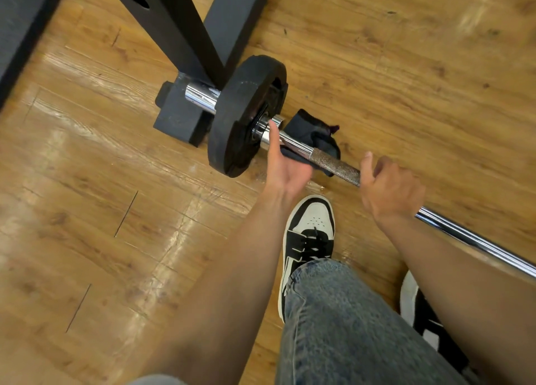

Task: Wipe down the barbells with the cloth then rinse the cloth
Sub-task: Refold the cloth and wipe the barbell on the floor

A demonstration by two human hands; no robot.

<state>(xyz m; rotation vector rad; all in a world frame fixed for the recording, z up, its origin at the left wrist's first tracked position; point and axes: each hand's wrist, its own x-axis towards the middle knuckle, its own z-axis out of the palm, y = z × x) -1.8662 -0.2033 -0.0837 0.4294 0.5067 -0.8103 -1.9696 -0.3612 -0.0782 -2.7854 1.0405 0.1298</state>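
A chrome barbell [475,239] runs from the rack at upper left to the lower right edge, just above the wooden floor. A black weight plate [240,106] sits on its left sleeve. My left hand [285,168] holds a dark cloth [311,130] against the bar beside the plate. Its thumb lies along the chrome and its fingers curl under, hidden by the bar. My right hand [390,188] grips the bar at the end of the knurled section [333,164], thumb up.
A black rack foot [178,116] and two slanted black posts [185,27] stand behind the plate. A dark mat edge [17,13] fills the top left corner. My black-and-white shoes [311,228] and jeans leg are right under the bar.
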